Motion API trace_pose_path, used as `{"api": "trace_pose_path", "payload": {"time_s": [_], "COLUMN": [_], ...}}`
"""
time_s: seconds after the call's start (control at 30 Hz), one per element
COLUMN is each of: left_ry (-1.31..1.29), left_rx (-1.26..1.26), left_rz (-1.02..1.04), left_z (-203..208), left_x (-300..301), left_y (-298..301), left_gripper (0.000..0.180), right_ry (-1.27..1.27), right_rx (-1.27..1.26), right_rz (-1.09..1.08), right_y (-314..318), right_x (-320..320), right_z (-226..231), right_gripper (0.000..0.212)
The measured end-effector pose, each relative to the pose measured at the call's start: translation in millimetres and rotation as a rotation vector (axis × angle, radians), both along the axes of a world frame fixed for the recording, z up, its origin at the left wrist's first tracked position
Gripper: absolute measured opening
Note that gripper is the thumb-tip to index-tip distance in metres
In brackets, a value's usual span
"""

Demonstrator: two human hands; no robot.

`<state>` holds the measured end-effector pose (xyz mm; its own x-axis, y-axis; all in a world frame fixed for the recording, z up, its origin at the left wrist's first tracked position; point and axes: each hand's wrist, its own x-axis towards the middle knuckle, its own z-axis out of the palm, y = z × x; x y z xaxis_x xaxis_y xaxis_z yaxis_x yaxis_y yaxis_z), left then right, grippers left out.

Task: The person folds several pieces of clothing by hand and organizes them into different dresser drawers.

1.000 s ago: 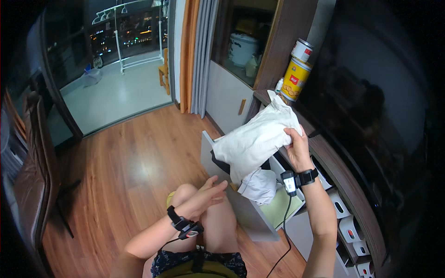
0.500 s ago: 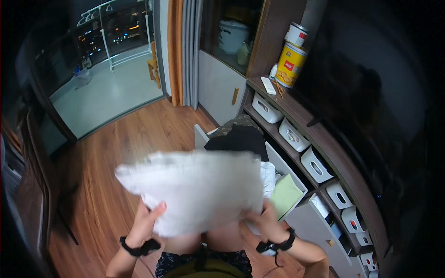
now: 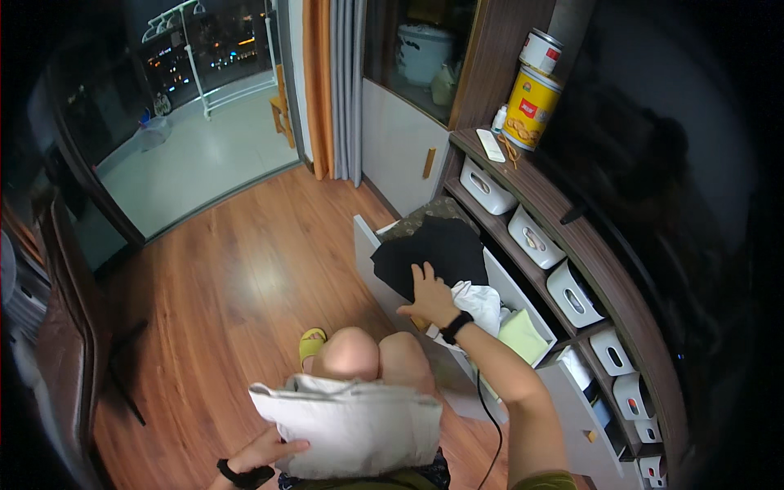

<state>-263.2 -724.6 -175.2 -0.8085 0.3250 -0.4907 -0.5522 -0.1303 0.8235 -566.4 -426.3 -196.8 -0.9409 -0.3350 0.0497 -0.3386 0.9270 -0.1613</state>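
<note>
A folded pale beige garment rests on my lap. My left hand grips its left edge, thumb on top and the other fingers hidden beneath. Out over the open drawer reaches my right hand, fingers spread and nothing in them. It is by the near edge of a folded black cloth; whether it touches is hard to tell. In the same drawer lie a patterned dark cloth, a crumpled white cloth and a light green item.
Right of the drawer runs a dark wood cabinet with several white bins. On it stand a yellow tin, scissors and a white remote-like object. A brown chair is at left. A lower drawer also stands open.
The garment has come down toward my lap, still in my left hand. My right hand has let go of it and moved forward over the drawer.
</note>
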Motion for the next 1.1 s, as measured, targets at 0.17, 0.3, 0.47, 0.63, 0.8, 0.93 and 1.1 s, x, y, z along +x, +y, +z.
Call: {"api": "trace_pose_path", "payload": {"time_s": [0.17,0.3,0.47,0.63,0.8,0.93,1.1], "left_ry": [-0.022,-0.049,0.208,0.375,0.349,-0.038,0.239], "left_rx": [-0.225,-0.34,-0.355,-0.203,-0.254,0.583,0.577], "left_rz": [-0.103,0.256,0.3,0.069,0.076,-0.124,0.079], "left_z": [2,36,70,104,113,90,58], "left_x": [26,5,-61,-148,-207,-250,-255], "left_y": [-56,-77,-66,-31,17,30,9], "left_gripper": [0.054,0.045,0.042,0.049,0.061,0.055,0.043], "right_ry": [-0.156,-0.018,-0.12,-0.216,-0.315,-0.337,-0.35], "right_rx": [-0.071,-0.306,-0.536,-1.244,-1.608,-1.726,-1.645], "right_rz": [0.022,-0.038,-0.018,0.028,0.269,0.494,0.344], "right_y": [-7,37,90,68,39,32,13], "right_x": [-40,-61,-91,-35,6,9,8], "right_z": [-52,-53,47,220,329,365,355], "right_gripper": [0.047,0.021,0.027,0.035,0.03,0.023,0.02]}}
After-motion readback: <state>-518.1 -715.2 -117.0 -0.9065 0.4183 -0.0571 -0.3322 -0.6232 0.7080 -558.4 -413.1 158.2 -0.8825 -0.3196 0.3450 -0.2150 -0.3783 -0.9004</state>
